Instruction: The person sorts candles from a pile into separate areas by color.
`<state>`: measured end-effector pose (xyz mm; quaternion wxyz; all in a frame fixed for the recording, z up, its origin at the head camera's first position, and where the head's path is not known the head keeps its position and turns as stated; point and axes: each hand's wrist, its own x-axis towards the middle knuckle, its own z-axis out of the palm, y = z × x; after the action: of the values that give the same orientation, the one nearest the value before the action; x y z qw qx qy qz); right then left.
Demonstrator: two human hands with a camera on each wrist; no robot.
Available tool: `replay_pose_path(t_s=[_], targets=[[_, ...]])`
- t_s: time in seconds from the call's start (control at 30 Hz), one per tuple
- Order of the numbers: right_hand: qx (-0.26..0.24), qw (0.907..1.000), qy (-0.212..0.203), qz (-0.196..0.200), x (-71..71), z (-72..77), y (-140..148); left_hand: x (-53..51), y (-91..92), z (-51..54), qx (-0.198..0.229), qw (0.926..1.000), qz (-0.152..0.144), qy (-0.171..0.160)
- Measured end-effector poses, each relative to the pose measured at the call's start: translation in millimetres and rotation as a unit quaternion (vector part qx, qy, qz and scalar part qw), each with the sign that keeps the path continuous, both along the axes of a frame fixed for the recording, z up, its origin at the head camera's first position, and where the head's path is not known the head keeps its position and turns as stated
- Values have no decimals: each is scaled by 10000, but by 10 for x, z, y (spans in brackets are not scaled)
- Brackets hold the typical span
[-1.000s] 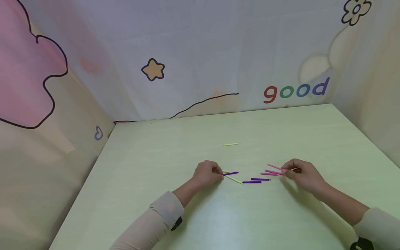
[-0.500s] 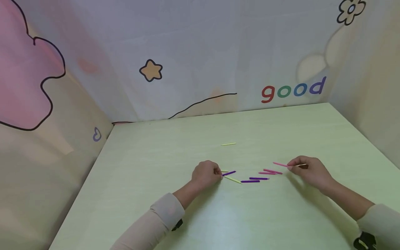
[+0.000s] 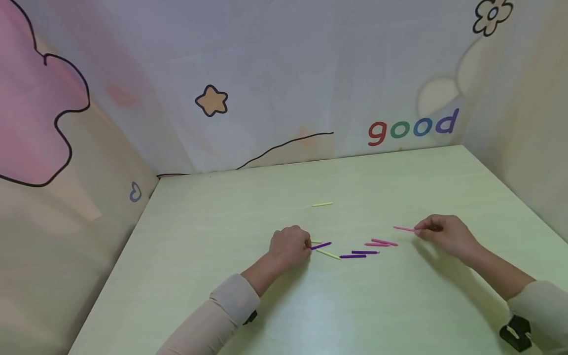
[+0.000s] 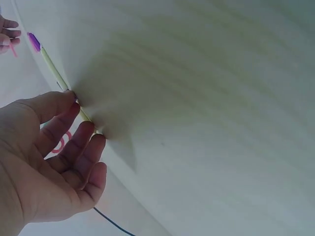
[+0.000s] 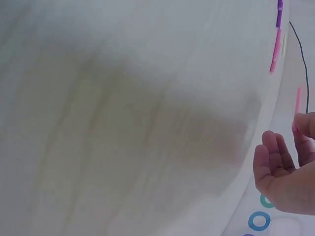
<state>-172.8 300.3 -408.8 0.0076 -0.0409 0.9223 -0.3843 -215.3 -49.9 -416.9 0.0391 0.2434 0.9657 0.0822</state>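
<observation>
In the head view the left hand (image 3: 288,247) pinches the left end of a purple stick (image 3: 321,245), its fingertips low at the table. Two yellow sticks lie by it, one (image 3: 328,254) angled down to the right. The right hand (image 3: 448,235) pinches a pink stick (image 3: 404,228) by its right end, and the right wrist view shows that stick (image 5: 298,101) held between thumb and finger. Between the hands two purple sticks (image 3: 352,256) and two pink sticks (image 3: 381,242) lie close together on the table.
A single yellow stick (image 3: 322,204) lies farther back on the pale green table (image 3: 213,222). Printed cloth walls (image 3: 275,88) stand behind the table and along both sides.
My right hand has moved right and back with one pink stick, away from the two pink sticks on the table. The left hand still pinches the purple stick; the head view has shifted slightly.
</observation>
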Motion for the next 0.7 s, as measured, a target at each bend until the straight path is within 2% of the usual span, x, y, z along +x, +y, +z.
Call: replay_pose_path(t_s=[0.23,0.43,0.7], targets=[[185,9997,127,1,-86,-59,72,-15,14,22,-356,9992,-144,64],[273,9995,176,-56,-178,-94,101,-17,8,32,-336,9992,-201,67],[428,9986,12,-317,-307,-95,197,-16,16,20,-336,9992,-181,96]])
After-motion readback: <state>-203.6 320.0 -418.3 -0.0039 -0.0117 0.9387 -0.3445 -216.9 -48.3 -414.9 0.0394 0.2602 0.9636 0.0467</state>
